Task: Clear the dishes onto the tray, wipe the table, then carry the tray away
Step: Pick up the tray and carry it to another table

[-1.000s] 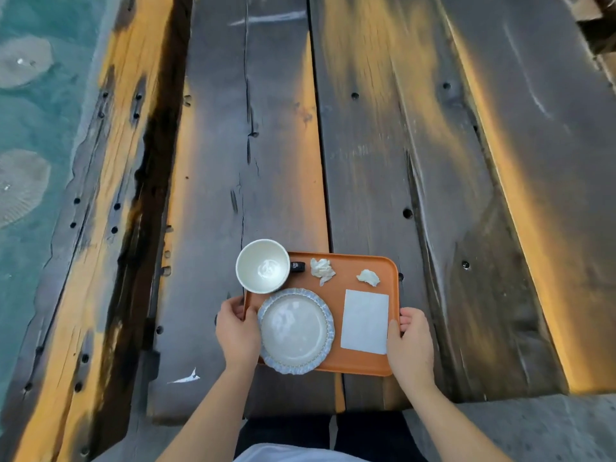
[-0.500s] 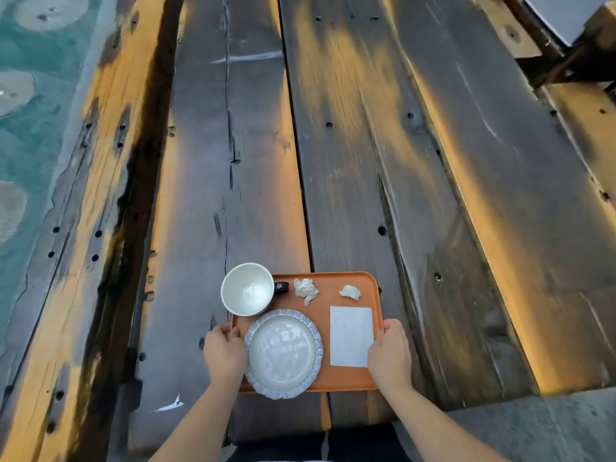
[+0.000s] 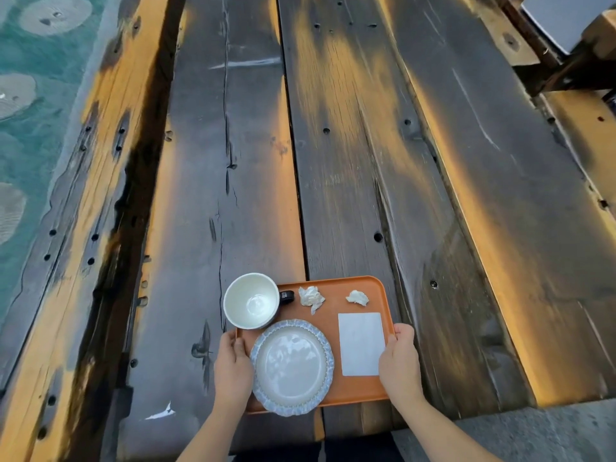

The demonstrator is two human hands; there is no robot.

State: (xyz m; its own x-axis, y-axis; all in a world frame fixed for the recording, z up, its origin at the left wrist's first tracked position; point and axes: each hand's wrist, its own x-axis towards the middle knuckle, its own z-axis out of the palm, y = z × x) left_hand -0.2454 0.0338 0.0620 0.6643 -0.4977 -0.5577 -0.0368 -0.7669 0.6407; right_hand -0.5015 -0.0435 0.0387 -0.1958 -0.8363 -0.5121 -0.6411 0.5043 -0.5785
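Observation:
An orange tray (image 3: 346, 391) is held over the near end of the dark plank table (image 3: 253, 168). My left hand (image 3: 232, 368) grips its left edge and my right hand (image 3: 398, 360) grips its right edge. On the tray stand a white cup with a dark handle (image 3: 251, 301) at the back left and a blue-rimmed plate (image 3: 292, 365) in front of it. A flat white napkin (image 3: 361, 343) lies on the right, with two crumpled paper scraps (image 3: 310, 297) (image 3: 357, 297) behind it.
A wooden bench plank (image 3: 83, 228) runs along the left, with teal patterned floor (image 3: 30, 135) beyond it. Another bench (image 3: 586, 135) and furniture stand at the upper right. Grey stone floor (image 3: 533, 431) lies at the bottom right.
The tray has come slightly nearer and more of the table's far end and right side is in view. Both hands keep hold of the tray edges.

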